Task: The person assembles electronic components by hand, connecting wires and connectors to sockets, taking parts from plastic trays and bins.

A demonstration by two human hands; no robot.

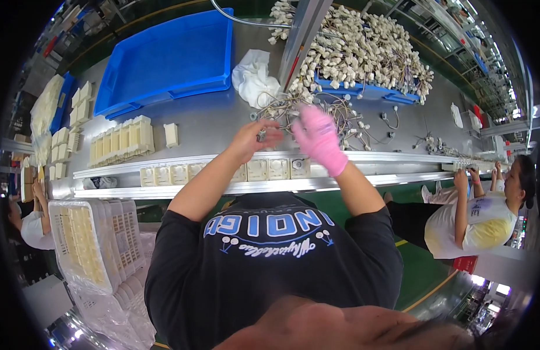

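My bare left hand (257,140) is above the rail, its fingers bent toward the right around a small grey part (261,135). My right hand (318,139), in a pink glove, reaches over the near edge of a loose heap of wired connectors (354,125). Its fingers and thumb are apart, slightly blurred, and no held thing shows. Below both hands, a row of cream plastic housings (257,170) sits between the metal rails. A round grey piece shows in the rightmost housing (300,168).
An empty blue tray (165,61) stands far left, beside a white plastic bag (256,79). A heaped blue bin of white connectors (363,49) is far right. Cream housings (123,142) line the left bench. A metal post (302,44) rises beyond my hands. A co-worker (471,213) works at right.
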